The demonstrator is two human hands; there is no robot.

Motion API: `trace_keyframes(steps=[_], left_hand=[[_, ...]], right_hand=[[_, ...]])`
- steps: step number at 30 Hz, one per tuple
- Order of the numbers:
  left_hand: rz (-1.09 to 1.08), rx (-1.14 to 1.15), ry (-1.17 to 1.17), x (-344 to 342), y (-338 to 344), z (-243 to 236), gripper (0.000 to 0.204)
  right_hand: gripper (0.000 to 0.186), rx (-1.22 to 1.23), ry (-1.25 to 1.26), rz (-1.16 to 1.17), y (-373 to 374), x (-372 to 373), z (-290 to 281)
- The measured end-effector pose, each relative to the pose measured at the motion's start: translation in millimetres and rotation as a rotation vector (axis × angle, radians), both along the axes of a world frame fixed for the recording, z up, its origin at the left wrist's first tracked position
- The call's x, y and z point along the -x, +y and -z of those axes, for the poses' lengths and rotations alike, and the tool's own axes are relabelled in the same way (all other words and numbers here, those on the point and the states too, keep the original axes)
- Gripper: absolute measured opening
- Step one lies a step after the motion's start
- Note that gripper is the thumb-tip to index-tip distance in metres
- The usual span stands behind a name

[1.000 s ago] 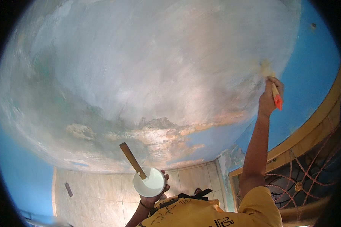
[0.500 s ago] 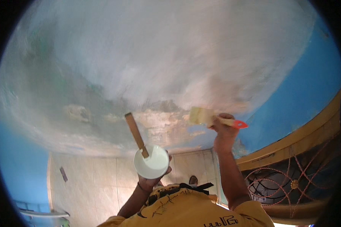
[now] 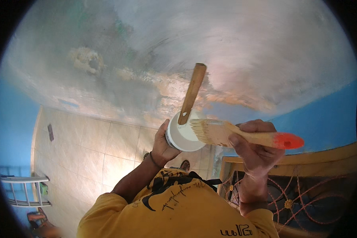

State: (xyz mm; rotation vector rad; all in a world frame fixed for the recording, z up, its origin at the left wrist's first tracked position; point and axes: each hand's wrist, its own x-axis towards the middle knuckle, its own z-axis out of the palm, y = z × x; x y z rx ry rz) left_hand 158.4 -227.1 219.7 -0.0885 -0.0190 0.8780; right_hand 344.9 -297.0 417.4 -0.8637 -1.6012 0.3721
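Note:
My left hand (image 3: 163,146) is wrapped round a white cup (image 3: 188,141) of white paint, with a flat wooden stick (image 3: 192,91) standing in it and leaning out over the rim. In my right hand (image 3: 256,150) is a wide paintbrush (image 3: 246,135) with a red-tipped wooden handle. Its pale bristles are over the right part of the cup's opening, pointing left; whether they touch the paint I cannot tell. Beyond both hands rises a wall (image 3: 265,55) painted with grey, white and peach clouds.
Blue walls (image 3: 10,115) flank the mural. A tiled floor (image 3: 93,154) lies below, with my sandalled foot (image 3: 185,164) and a small dark flat object (image 3: 50,132). A metal ladder (image 3: 25,180) is at left. At lower right is a yellow-framed ornamental grille (image 3: 289,202).
My right hand has brought the brush down from the upper right of the mural to the cup. My left hand and cup sit higher in the picture, and the view has shifted.

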Motion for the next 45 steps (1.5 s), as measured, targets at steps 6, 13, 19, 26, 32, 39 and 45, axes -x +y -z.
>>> trace_keyframes(steps=[6,13,19,26,32,39,45], left_hand=[[-0.014,-0.035,0.057,2.2,2.7,1.2,0.057],[-0.022,0.006,0.047,5.5,1.7,2.8,0.055],[-0.042,0.022,0.063,6.9,1.8,15.3,0.057],[-0.034,0.051,0.049,3.7,2.5,15.0,0.049],[-0.031,0.009,0.032,0.1,1.9,20.8,0.058],[-0.022,0.01,0.019,-0.9,2.3,21.3,0.057],[-0.04,0.04,0.047,-4.0,3.2,19.1,0.052]], right_hand=[[0.019,0.216,-0.074,-0.008,22.7,18.1,10.1],[0.02,0.243,-0.193,-0.149,41.5,21.5,22.9],[0.018,0.186,-0.16,-0.18,42.9,17.4,20.6],[0.017,0.311,-0.285,-0.262,52.6,18.6,24.9],[0.017,0.345,-0.34,-0.256,53.6,18.0,30.3],[0.018,0.339,-0.32,-0.23,52.5,15.0,34.3],[0.02,0.352,0.054,-0.134,45.5,3.3,26.6]])
